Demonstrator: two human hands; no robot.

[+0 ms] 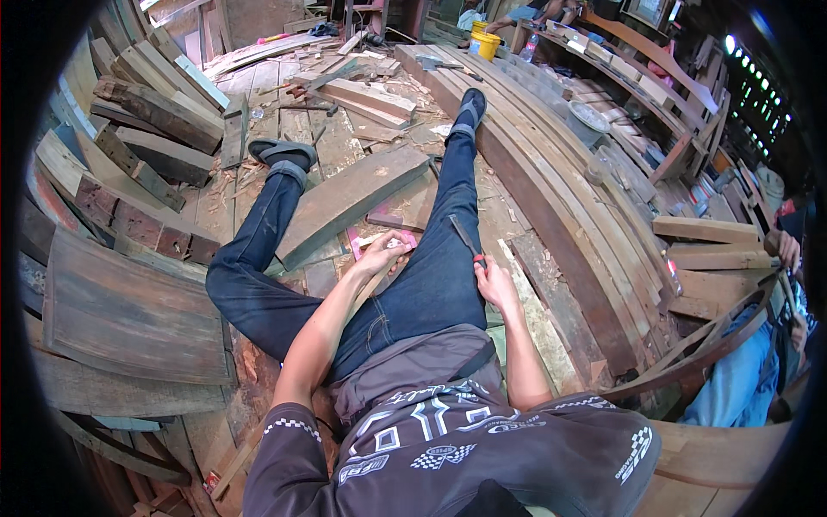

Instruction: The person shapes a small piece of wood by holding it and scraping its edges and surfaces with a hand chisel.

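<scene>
Seated on the wooden floor, I have my legs stretched out in dark jeans. My left hand (385,252), above my lap, has its fingers curled closed around what looks like a slim pale wooden strip (370,288), which runs back beside my forearm. Its far end is hidden by the fingers. Over my right thigh, my right hand (494,282) is closed on the red handle of a bladed tool (463,235), a knife or a chisel. The long dark blade points away from me, apart from the left hand. Something pink (357,242) lies flat beyond the left hand.
A thick timber beam (353,202) lies between my legs. Long stacked planks (551,181) curve along my right, curved boards (129,310) along my left. Offcuts, shavings and a hammer (326,109) lie ahead. A yellow bucket (485,45) stands far off; another person (741,370) sits at right.
</scene>
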